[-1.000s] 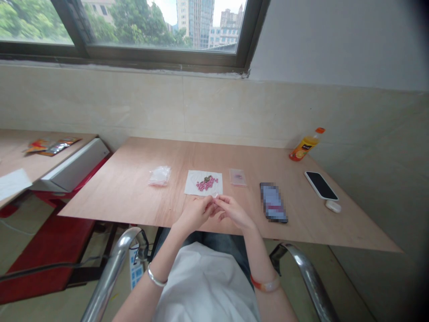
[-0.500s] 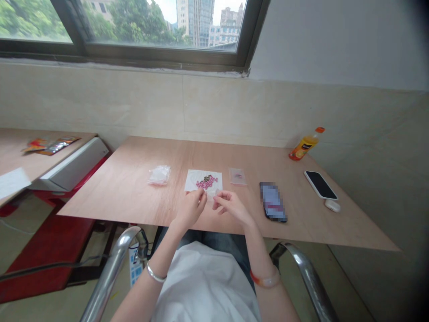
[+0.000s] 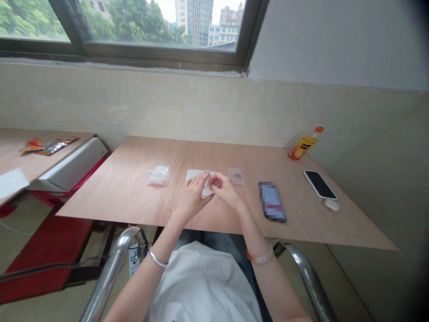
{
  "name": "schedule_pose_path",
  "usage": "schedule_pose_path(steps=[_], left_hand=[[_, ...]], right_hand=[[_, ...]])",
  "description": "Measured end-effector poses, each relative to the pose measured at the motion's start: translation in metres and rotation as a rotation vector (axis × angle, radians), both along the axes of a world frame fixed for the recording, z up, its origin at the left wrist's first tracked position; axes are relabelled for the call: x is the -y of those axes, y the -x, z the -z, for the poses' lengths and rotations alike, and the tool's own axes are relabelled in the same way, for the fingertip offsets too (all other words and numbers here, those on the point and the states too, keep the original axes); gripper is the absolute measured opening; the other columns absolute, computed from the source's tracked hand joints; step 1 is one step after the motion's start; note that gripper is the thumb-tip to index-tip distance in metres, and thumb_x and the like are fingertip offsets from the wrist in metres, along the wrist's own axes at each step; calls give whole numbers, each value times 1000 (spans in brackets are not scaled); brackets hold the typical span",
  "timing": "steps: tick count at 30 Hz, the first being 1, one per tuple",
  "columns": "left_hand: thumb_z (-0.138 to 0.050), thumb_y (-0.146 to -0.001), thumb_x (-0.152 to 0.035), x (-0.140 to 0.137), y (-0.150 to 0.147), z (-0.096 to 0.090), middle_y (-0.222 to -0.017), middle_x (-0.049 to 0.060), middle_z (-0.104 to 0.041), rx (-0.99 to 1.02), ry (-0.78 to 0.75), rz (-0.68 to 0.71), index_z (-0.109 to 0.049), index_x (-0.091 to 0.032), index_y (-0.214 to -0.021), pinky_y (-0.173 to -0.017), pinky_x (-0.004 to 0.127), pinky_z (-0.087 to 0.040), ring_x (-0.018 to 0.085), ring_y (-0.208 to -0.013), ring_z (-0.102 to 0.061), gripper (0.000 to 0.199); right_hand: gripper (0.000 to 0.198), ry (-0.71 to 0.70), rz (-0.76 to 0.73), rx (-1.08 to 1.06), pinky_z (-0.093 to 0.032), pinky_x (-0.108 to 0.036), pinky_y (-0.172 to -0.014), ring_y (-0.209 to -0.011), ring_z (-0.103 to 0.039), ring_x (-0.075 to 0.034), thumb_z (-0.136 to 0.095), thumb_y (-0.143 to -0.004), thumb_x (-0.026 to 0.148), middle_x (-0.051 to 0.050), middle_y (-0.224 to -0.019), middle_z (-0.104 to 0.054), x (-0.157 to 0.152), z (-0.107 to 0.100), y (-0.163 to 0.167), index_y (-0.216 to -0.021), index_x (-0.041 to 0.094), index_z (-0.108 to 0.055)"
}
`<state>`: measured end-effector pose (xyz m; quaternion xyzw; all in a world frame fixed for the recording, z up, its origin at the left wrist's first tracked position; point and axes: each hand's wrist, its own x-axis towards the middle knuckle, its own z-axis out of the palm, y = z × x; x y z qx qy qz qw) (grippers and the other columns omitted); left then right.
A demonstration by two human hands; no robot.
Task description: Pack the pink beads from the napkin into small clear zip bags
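Note:
My left hand [image 3: 196, 194] is stretched out over the white paper [image 3: 191, 173], its fingers extended and thumb apart. Close beside it, my right hand [image 3: 225, 190] has its fingers curled into a pinch; whatever is between the fingertips is too small to make out. Both hands hide most of the paper and the pink and dark beads seen on it earlier. Just right of the paper lies a small clear bag [image 3: 237, 176] with a little pinkish content. To the left rests a crumpled clear plastic bag [image 3: 158, 175].
On the right of the table [image 3: 134, 201] lie a dark phone [image 3: 273, 201], a white phone [image 3: 320, 184] and a small white case [image 3: 331, 205]. An orange drink bottle [image 3: 303, 145] stands at the back right. Metal armrests [image 3: 110, 273] flank me.
Both hands have moved forward over the paper and closer together, covering the beads. My left hand has gone from a pinch to stretched fingers; the right fingers have curled in.

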<state>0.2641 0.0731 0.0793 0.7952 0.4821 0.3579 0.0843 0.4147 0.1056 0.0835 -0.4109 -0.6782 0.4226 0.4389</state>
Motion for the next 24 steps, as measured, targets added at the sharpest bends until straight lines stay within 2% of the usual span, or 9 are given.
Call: schedule_pose_path(steps=[3, 8, 13, 16, 19, 24], left_hand=[[-68, -78, -28, -4, 2, 5, -129, 12, -58, 67, 24, -35, -39, -22, -134, -102, 44, -38, 26, -121, -54, 63], [-68, -77, -26, -4, 2, 7, -128, 12, -60, 82, 22, -58, -45, -22, -129, -102, 43, -37, 26, -120, -55, 58], [-67, -78, -23, -2, 3, 6, -124, 9, -63, 53, 3, -53, -48, -23, -126, -99, 40, -37, 24, -116, -57, 52], [-66, -80, -22, -1, 6, 4, -124, 9, -63, 60, -11, -52, -47, -22, -127, -98, 39, -37, 23, -115, -57, 51], [-67, -80, -21, 0, 11, -2, -120, 8, -65, 56, -21, -52, -53, -22, -121, -96, 37, -38, 23, -113, -59, 43], [-66, -81, -24, -2, 18, -5, -114, 8, -68, 61, 38, -84, -59, -24, -113, -98, 41, -37, 23, -109, -60, 33]], right_hand=[[9, -27, -33, 76, -45, -27, -65, -70, -57, -14, -49, -71, 15, 0, -74, -59, 0, -2, -2, -74, 20, -56], [10, -24, 0, 169, -46, -29, -68, -76, -61, -18, -57, -75, 21, -3, -81, -68, 2, -9, -2, -78, 20, -67], [17, 17, -107, 223, -46, -31, -71, -77, -62, -20, -59, -81, 29, -4, -82, -72, -1, -11, -2, -82, 20, -73], [19, -4, -99, 222, -46, -31, -71, -77, -62, -19, -64, -79, 32, -4, -85, -72, -4, -10, -2, -90, 20, -74], [19, -28, -105, 207, -45, -29, -69, -74, -61, -18, -67, -76, 34, -3, -83, -71, -5, -9, -1, -85, 19, -73], [22, 70, -139, 71, -47, -30, -71, -76, -62, -18, -65, -77, 38, -3, -85, -71, -5, -9, 6, -86, 20, -73]])
